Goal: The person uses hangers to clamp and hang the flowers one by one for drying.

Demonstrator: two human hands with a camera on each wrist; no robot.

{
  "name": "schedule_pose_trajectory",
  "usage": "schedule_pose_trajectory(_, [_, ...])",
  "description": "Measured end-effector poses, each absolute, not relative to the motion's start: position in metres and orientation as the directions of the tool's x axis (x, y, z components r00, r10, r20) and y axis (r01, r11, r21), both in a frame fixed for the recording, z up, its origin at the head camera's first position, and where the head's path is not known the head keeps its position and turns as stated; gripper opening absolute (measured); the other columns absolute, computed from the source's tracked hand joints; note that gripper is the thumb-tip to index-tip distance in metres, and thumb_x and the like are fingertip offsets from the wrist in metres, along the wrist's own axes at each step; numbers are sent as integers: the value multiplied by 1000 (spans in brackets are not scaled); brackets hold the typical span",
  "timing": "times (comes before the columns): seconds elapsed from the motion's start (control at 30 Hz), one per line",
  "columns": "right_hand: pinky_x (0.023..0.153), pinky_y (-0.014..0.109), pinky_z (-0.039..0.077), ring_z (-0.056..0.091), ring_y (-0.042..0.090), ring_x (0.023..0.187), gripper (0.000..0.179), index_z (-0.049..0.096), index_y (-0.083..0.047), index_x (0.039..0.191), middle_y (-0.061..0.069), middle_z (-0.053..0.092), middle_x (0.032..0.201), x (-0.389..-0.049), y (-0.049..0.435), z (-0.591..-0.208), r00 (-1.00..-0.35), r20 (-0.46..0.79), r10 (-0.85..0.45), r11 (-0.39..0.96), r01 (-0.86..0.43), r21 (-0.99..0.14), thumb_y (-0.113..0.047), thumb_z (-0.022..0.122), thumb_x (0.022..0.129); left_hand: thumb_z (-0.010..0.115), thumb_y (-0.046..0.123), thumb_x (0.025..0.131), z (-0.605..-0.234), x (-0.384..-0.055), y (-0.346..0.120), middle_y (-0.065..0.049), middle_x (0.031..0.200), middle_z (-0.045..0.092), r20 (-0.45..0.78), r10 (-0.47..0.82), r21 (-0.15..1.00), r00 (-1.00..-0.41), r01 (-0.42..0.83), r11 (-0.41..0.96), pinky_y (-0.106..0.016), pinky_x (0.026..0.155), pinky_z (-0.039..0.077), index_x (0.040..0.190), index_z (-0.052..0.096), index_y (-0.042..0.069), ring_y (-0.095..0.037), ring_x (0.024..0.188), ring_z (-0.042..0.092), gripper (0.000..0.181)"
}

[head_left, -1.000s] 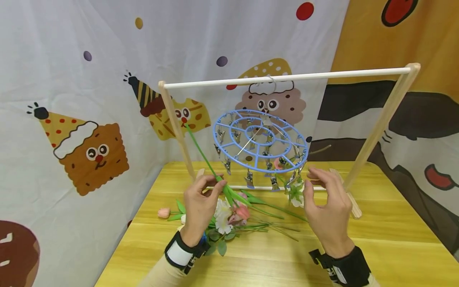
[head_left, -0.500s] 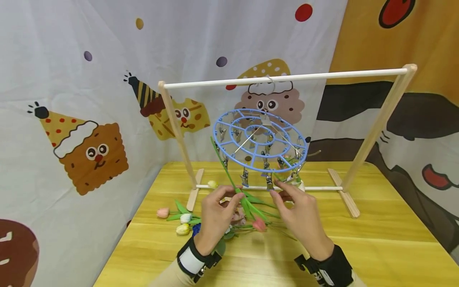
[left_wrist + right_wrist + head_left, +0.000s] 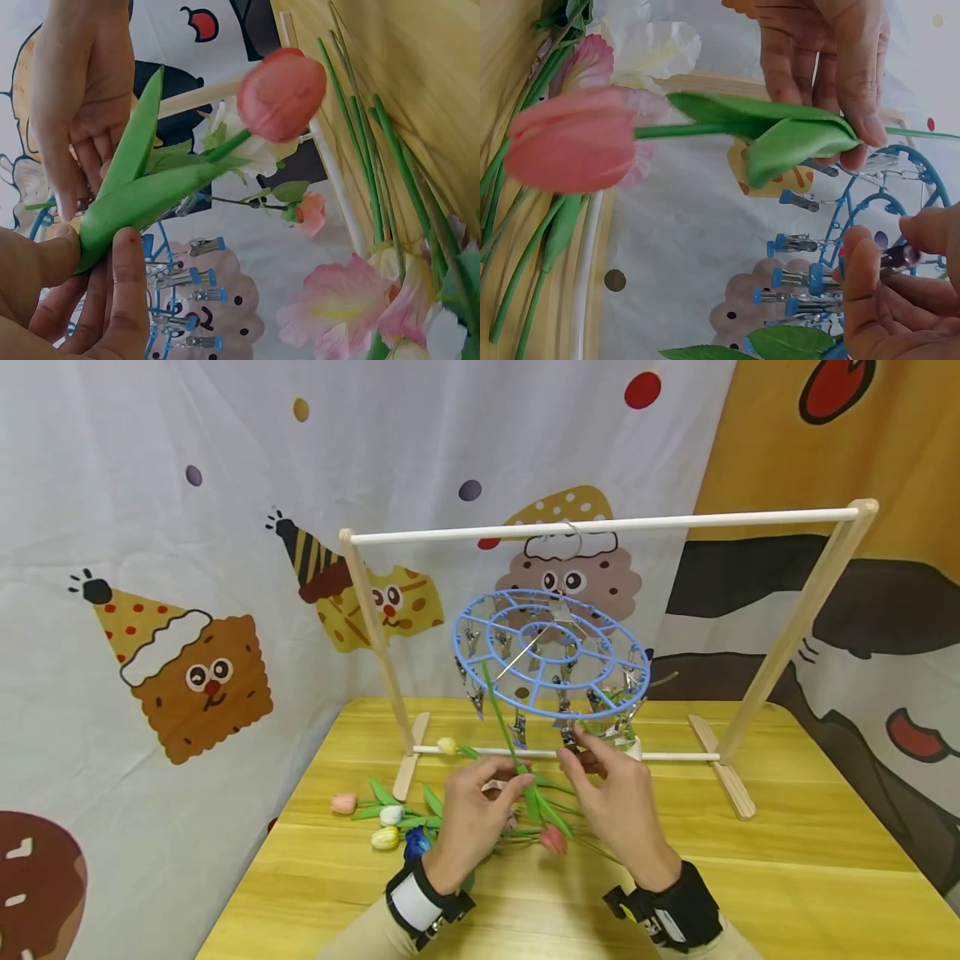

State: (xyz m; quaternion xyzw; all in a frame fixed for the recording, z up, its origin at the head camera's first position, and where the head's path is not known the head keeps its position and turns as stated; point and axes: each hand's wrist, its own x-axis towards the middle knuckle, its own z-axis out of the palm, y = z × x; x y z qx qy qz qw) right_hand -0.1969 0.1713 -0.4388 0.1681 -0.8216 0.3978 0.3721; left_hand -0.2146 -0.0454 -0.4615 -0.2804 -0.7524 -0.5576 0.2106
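A pink artificial tulip [image 3: 570, 142] hangs bloom down, its green stem [image 3: 501, 714] slanting up towards the blue round clip hanger [image 3: 517, 703]. My left hand [image 3: 483, 806] pinches the tulip's stem at the base of the leaves [image 3: 150, 199]. My right hand [image 3: 618, 802] pinches a metal clip [image 3: 896, 259] at the hanger's near edge. Whether that clip's mouth is spread cannot be made out. Stem and clip are apart. Several other clips [image 3: 799, 244] dangle from the rings.
The hanger hooks over the white top bar [image 3: 690, 520] of a wooden stand. Tulips, among them a yellow one [image 3: 385, 837], and a blue flower [image 3: 416, 843] lie on the table [image 3: 300, 868]. A white flower [image 3: 259, 150] and a small pink rose [image 3: 309, 214] hang at the hanger's right.
My left hand has brought the tulip rightward and lower, beneath the hanger's near side. My right hand has moved left from beside the hanger and taken hold of a clip.
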Motion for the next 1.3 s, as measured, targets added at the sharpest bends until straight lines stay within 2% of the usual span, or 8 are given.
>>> schedule_pose_trajectory(0.03, [76, 9, 62, 85, 22, 77, 38, 78, 7, 142, 15, 90, 104, -198, 171, -439, -668, 743, 26, 621, -572, -536, -3, 85, 106, 87, 16, 108, -462, -215, -44, -4, 109, 87, 628, 192, 724, -754, 656, 213, -28, 69, 72, 111, 87, 16, -15, 89, 85, 4])
schedule_pose_trajectory(0.17, [73, 8, 60, 84, 19, 75, 31, 80, 4, 138, 9, 89, 95, -201, 169, -438, -684, 728, 51, 574, -576, -582, -4, 84, 108, 86, 16, 108, -466, -216, -40, -7, 110, 89, 620, 198, 733, -759, 651, 197, -26, 69, 71, 113, 88, 13, -20, 85, 86, 6])
schedule_pose_trajectory(0.37, [72, 15, 66, 83, 11, 79, 31, 78, 2, 141, 14, 88, 103, -200, 169, -435, -707, 705, 51, 445, -616, -650, -1, 79, 110, 85, 19, 109, -465, -214, -35, -9, 113, 90, 593, 211, 754, -777, 628, 194, -27, 73, 72, 115, 88, 11, -27, 87, 87, 11])
schedule_pose_trajectory(0.53, [72, 22, 69, 82, 3, 81, 29, 78, 1, 140, 22, 86, 102, -200, 170, -433, -744, 666, 56, 316, -620, -718, 0, 77, 111, 85, 19, 109, -465, -214, -32, -8, 115, 89, 578, 212, 765, -788, 614, 193, -26, 75, 72, 116, 88, 14, -22, 92, 87, 9])
schedule_pose_trajectory(0.73, [66, 24, 66, 79, 6, 75, 22, 86, -7, 130, 19, 84, 98, -202, 173, -431, -793, 594, 138, 245, -554, -796, -3, 82, 108, 86, 17, 108, -467, -214, -28, -5, 117, 88, 557, 218, 780, -802, 595, 196, -25, 76, 72, 117, 89, 16, -16, 100, 86, 9])
schedule_pose_trajectory(0.87, [69, 27, 69, 80, 10, 74, 16, 86, -2, 124, 11, 85, 97, -203, 174, -430, -815, 555, 170, 180, -528, -830, -4, 83, 108, 85, 22, 109, -468, -214, -25, -3, 117, 87, 535, 225, 794, -814, 576, 195, -24, 77, 72, 116, 89, 16, -16, 101, 85, 10])
schedule_pose_trajectory(1.1, [71, 28, 71, 83, 13, 74, 15, 81, 7, 122, 17, 86, 103, -204, 172, -426, -855, 486, 180, 55, -484, -873, -2, 81, 109, 85, 23, 110, -468, -212, -23, -5, 117, 88, 537, 215, 798, -815, 574, 185, -25, 77, 72, 116, 89, 14, -21, 101, 86, 12])
schedule_pose_trajectory(1.3, [70, 25, 69, 81, 10, 74, 13, 78, 10, 119, 0, 86, 96, -205, 172, -425, -863, 477, 165, 47, -476, -878, 1, 78, 110, 84, 23, 110, -468, -213, -22, -7, 117, 89, 559, 215, 782, -800, 596, 182, -25, 79, 73, 118, 89, 10, -19, 97, 86, 16])
